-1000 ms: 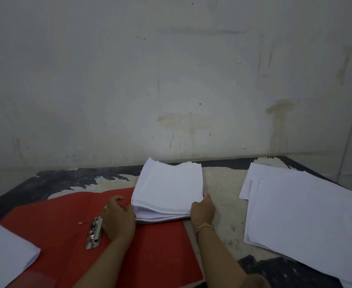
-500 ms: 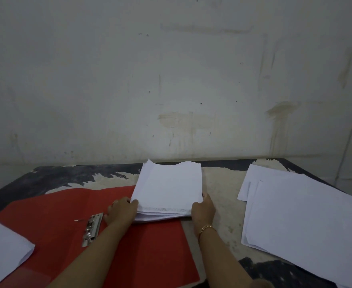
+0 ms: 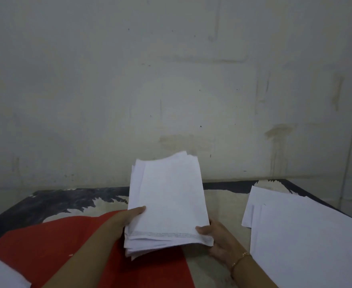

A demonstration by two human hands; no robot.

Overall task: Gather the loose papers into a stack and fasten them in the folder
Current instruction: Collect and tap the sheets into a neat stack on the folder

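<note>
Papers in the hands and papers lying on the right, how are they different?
The held stack is tilted up, gripped by the left hand and right hand; the right papers lie flat on the table, untouched. The held stack is bunched together; the right papers are spread out, edges stepped. Both are white.

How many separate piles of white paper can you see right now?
3. One stack held by the left hand and right hand above the red folder; loose sheets spread at right; a white corner at bottom left. More may lie off-frame.
</note>
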